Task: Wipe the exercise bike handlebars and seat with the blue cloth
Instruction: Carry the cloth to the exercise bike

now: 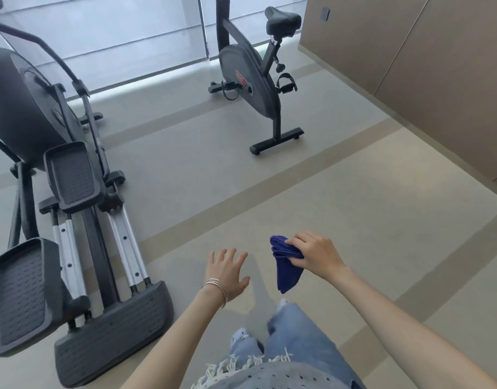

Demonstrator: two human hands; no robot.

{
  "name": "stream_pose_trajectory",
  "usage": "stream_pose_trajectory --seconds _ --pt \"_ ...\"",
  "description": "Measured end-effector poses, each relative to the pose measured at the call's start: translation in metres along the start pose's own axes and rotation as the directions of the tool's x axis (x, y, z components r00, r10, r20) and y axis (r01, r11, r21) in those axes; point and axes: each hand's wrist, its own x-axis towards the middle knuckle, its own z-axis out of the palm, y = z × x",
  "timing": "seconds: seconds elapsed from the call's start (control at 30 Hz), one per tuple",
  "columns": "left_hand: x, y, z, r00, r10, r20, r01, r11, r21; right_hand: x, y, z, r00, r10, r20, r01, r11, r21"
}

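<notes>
Head view, looking fwd & down. R hand (316,255) was out in front at lower centre-right, fingers & thumb curled round a bunched dark-blue terry cloth (286,269). Cloth's top wad stuck out left of the knuckles; the rest hung below the hand, clear of the floor. L hand (227,272) was just left of it, not touching the cloth, palm down, fingers spread & straight, holding nothing. Thin silver bangles (217,290) sat on that wrist. Both forearms were bare.

Black upright exercise bike (250,77) stood well apart from the hands, at upper centre on the pale grey-beige floor w/ darker stripes (353,192). Its black padded saddle seat (283,19) was at the bike's top right, on a slanted post. Below it: oval drive housing w/ a red label, strapped pedals either side, T-shaped rear foot flat on the floor. Front post ran out of the frame's top edge.

Large black elliptical trainer w/ ribbed foot plates & silver rails (59,192) filled the left side, near the L arm. Behind both machines: white roller blinds (115,32). Tan wall panels (410,51) on the right. Bottom edge: light-blue frayed jeans (295,332) & a pale shoe (238,335).
</notes>
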Motion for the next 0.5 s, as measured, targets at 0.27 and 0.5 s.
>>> stream_pose_trajectory --seconds 0.27,0.5 --pt "0.114 0.014 -0.041 0.998 -0.032 0.051 0.033 0.999 -0.006 0.093 0.089 0.010 0.996 -0.050 0.070 0.050 0.999 0.010" --pt "0.221 0.028 -0.118 0.996 -0.084 -0.043 0.084 0.996 -0.006 0.193 0.178 -0.013 0.992 -0.097 0.080 0.096 0.995 0.021"
